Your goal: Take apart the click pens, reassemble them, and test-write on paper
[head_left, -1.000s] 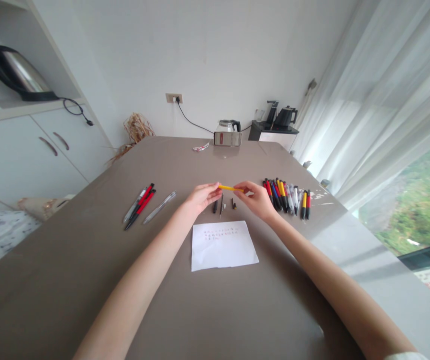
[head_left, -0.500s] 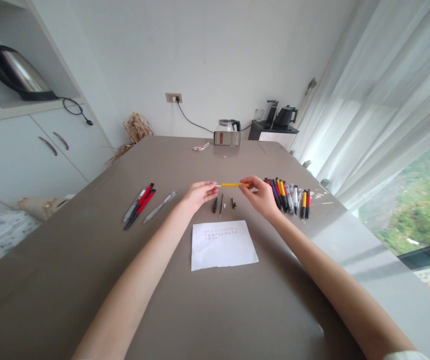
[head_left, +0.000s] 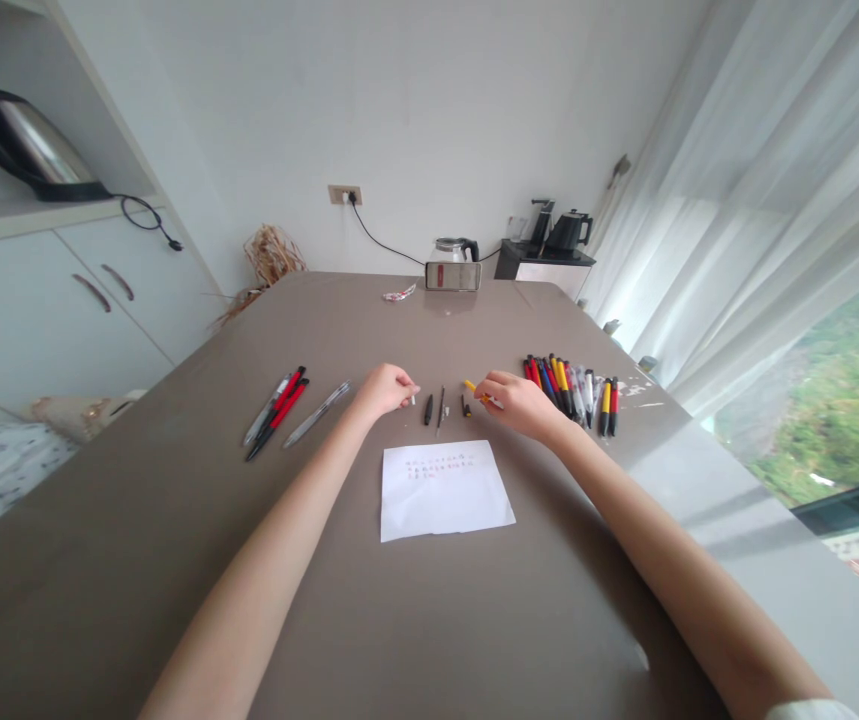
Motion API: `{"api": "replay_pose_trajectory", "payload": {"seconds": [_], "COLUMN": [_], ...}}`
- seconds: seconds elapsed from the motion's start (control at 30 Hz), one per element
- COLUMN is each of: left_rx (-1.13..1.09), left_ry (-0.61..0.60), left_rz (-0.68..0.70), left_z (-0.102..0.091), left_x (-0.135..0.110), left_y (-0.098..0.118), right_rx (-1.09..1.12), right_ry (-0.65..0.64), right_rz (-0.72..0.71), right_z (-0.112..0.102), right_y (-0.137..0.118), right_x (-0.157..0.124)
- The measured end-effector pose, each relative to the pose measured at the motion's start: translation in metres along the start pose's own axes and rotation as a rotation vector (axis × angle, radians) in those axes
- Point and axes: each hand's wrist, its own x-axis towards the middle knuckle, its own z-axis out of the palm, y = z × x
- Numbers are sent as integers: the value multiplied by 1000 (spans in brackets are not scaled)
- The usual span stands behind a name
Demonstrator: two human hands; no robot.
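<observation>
My left hand (head_left: 390,388) pinches a small white pen part (head_left: 413,398) just over the tabletop. The yellow pen barrel (head_left: 469,385) is in the closed fingers of my right hand (head_left: 513,400), low over the table and partly hidden by them. Between the hands lie a black pen grip (head_left: 429,409), a thin dark pen refill (head_left: 441,408) and a short black-and-yellow pen piece (head_left: 466,407). Nearer to me is a white sheet of paper (head_left: 444,505) with a few lines of handwriting.
Several pens (head_left: 560,385) lie in a row on the right. Red-and-black pens (head_left: 279,415) and a clear pen (head_left: 316,415) lie on the left. A phone-like device (head_left: 453,277) stands at the table's far edge before a glass pot (head_left: 450,248).
My hands have drawn apart and come down to the table. The white part, earlier at the yellow barrel's left end, is now separate in my left hand; the barrel stays in my right.
</observation>
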Motion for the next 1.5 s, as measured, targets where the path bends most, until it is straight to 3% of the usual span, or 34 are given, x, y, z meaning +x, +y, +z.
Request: {"api": "replay_pose_trajectory", "payload": {"seconds": [0.2,0.63,0.77,0.93,1.03,1.17,1.27,1.37,1.43,1.5], "left_rx": [132,186,157,121,103,99,92,65,-2,-117], "left_ry": [5,-42,-45,24,59,71,67,48,31,7], "left_rz": [81,64,68,114,149,175,180,167,148,117], "left_z": [6,10,8,0,-8,-19,-23,-21,-18,-15], "left_x": [-5,-4,-1,1,-2,-7,-10,-12,-14,-17], "left_y": [3,2,-1,4,14,26,29,30,32,37], "right_rx": [-32,2,47,88,40,5,22,54,129,311], "right_ry": [-133,-171,-97,-12,-156,-489,-615,-553,-427,-312], "right_rz": [-26,-35,84,363,520,610,641,672,668,577], "right_z": [1,-2,-5,-2,3,6,5,0,-6,-11], "right_y": [0,2,2,6,7,8,10,10,2,-13], "right_x": [0,1,1,13,33,60,67,67,67,69]}}
